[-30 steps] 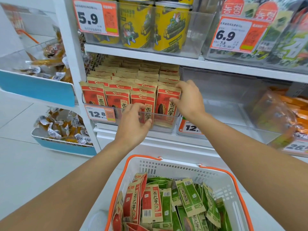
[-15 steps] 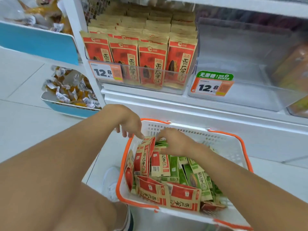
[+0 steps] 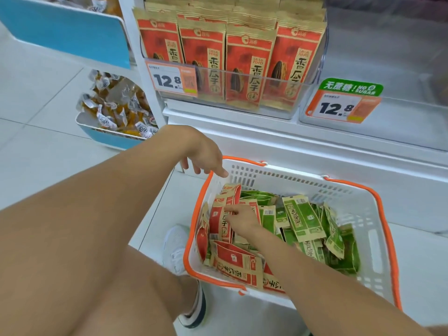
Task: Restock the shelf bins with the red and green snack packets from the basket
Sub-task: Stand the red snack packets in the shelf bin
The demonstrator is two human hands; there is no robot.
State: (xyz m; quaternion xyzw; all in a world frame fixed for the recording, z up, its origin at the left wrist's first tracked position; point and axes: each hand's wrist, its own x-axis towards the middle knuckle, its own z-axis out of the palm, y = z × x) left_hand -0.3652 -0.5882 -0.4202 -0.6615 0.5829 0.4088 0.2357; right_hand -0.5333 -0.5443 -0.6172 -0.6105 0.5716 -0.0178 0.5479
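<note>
The right hand [image 3: 242, 220] is being lowered into the basket [image 3: 378, 258], its fingers spread and resting on the upright red packets [image 3: 219, 221] at the basket's nine o'clock side; whether a packet is being pinched cannot be told, since the fingertips are partly hidden. The left hand [image 3: 206, 157] is being held over the basket's rim at eleven o'clock, fingers hanging loosely apart and nothing being gripped. The two hands are being kept apart, one above the other.

The step in hand is judged to be the picking of another red packet. More red ones are lying flat at six o'clock in the basket, while the green packets [image 3: 303, 219] are being left heaped toward three o'clock. The next move is judged to call for a firm grip on one upright red packet, a lift clear of the rim, and a carry up to the red bin [image 3: 232, 93] at twelve o'clock, which is looking nearly full across its front row. The clear bin [image 3: 400, 127] at one o'clock is appearing bare, so the green ones are probably being owed there.

The basket is standing on a pale tiled floor [image 3: 48, 141] before the white shelf unit [image 3: 266, 141]. A blue tray [image 3: 114, 139] of wrapped snacks is being seen at ten o'clock, and a shoe [image 3: 177, 248] beside the basket.
</note>
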